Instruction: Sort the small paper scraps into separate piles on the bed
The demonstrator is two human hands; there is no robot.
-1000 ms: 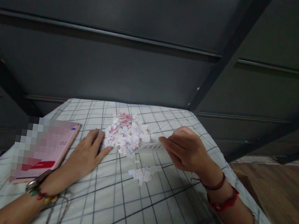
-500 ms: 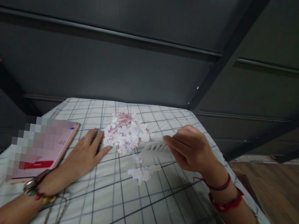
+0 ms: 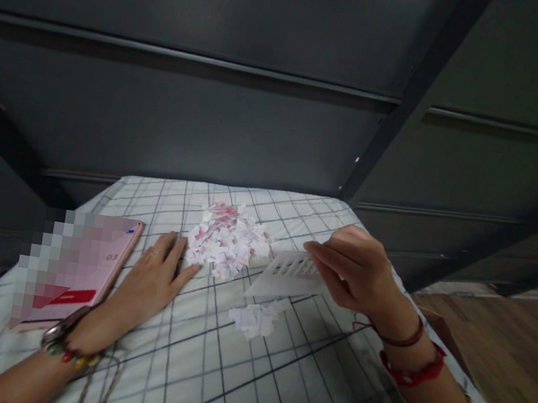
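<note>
My right hand (image 3: 357, 268) pinches a thin white slotted plastic piece (image 3: 287, 285) by its right end, tilted over the table. Just below it on the cloth lies a small heap of white paper scraps (image 3: 255, 319). A larger pile of torn paper scraps (image 3: 230, 243), white with some pink and red, sits behind and to the left of the plastic piece. My left hand (image 3: 152, 271) rests flat and empty on the cloth, its fingers spread, with its fingertips close to the left side of the large pile.
A checked cloth (image 3: 202, 380) covers the table. To the left of my left hand lies a pink phone or tablet (image 3: 113, 245), partly blurred out. Dark panels (image 3: 239, 130) rise behind the table, and a cardboard box (image 3: 442, 328) stands beyond its right edge.
My right hand has moved slightly to the right, and the slotted plastic piece now shows more of its face. The small heap has shifted a little toward me. My left hand has stayed put.
</note>
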